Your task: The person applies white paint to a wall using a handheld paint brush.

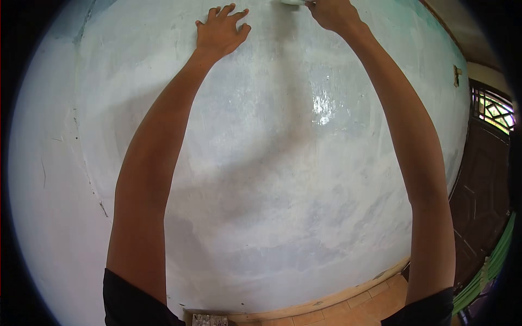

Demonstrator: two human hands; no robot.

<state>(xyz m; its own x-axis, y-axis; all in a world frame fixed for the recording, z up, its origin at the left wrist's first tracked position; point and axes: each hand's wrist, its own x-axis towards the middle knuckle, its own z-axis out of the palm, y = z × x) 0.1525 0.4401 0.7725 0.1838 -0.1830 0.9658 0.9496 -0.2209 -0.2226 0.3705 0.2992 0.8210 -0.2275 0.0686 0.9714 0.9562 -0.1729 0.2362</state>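
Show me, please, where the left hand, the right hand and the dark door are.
Left hand (219, 36): head view, back of the hand.
Right hand (333, 15): head view, back of the hand.
Dark door (480, 187): head view, its panelled face.

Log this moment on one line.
left hand: spread, at wall | right hand: grips pale tool, partly out of frame | shiny patch: on wall below right hand
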